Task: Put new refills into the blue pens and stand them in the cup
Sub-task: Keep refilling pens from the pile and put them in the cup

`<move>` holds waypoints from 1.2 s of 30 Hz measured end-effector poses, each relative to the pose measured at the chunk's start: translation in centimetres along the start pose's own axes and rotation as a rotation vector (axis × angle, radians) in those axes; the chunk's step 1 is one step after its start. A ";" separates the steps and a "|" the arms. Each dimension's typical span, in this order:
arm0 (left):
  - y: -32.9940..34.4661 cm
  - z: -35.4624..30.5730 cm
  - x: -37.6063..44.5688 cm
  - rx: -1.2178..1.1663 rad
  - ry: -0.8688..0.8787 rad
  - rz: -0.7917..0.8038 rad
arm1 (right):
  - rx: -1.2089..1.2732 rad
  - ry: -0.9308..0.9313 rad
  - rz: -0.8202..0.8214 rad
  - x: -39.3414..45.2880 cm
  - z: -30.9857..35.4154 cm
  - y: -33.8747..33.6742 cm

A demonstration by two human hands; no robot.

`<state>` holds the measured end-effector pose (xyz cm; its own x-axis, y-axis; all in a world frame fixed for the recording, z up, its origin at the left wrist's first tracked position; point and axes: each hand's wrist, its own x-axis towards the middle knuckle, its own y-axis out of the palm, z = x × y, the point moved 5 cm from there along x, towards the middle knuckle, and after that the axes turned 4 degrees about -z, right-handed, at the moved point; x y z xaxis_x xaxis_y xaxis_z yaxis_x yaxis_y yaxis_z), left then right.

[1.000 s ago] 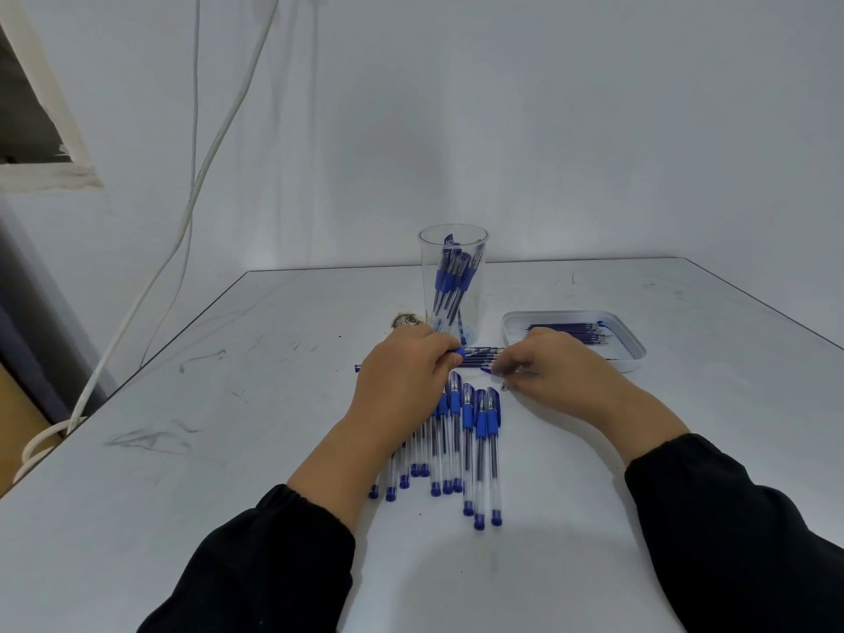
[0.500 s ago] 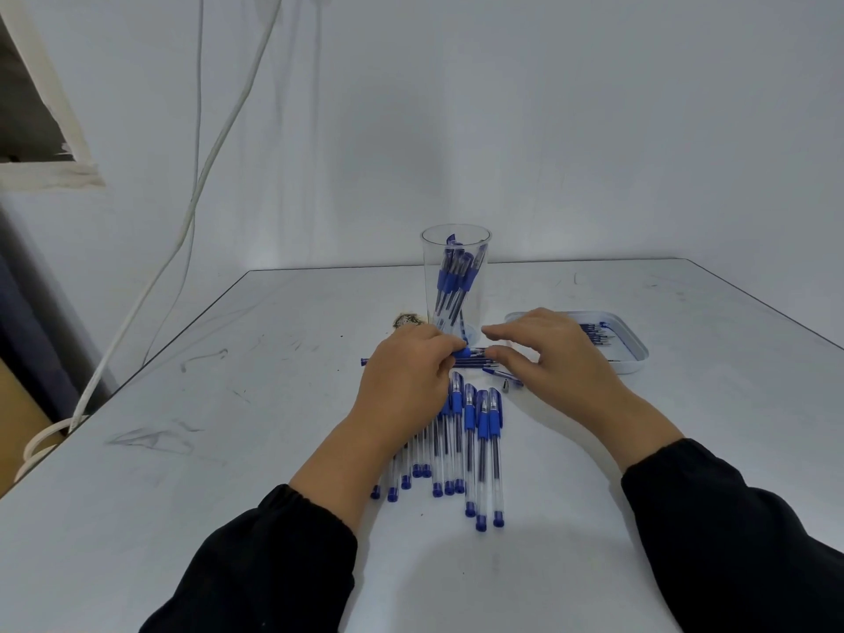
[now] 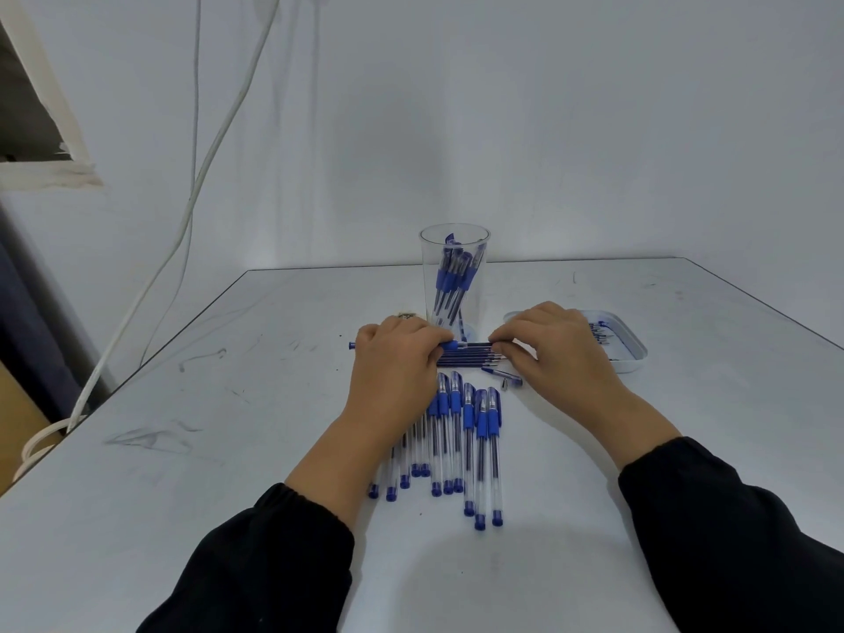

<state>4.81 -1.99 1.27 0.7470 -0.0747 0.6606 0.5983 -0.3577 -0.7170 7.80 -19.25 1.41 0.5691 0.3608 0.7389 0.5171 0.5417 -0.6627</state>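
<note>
2 hands point(image 3: 456, 354) on 1 pen point(image 3: 466, 345), 1 cup point(image 3: 454, 249), 1 tray point(image 3: 632, 358)

The left hand point(image 3: 395, 358) grips a blue pen point(image 3: 450, 345) held level above the table point(image 3: 228, 450); the right hand point(image 3: 555, 347) pinches a refill point(image 3: 477, 344) at the pen's open end. Loose refills point(image 3: 466, 359) lie just below. A row of pens point(image 3: 461, 440) lies nearer. The clear cup point(image 3: 454, 276) holds pens; a white tray point(image 3: 632, 354) sits right.
</note>
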 end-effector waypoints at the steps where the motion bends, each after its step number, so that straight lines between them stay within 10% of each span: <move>1: -0.1 0.2 0.0 0.012 -0.021 -0.005 | -0.008 0.020 0.004 0.0 -0.4 0.0; 36: -0.8 2.1 0.3 0.136 -0.238 -0.052 | -0.313 0.344 0.399 2.7 -2.1 4.7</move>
<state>5.21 0.25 1.54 0.7518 0.1671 0.6379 0.6590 -0.2259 -0.7175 13.13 -17.32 0.07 0.9044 0.1956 0.3793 0.3551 0.1479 -0.9231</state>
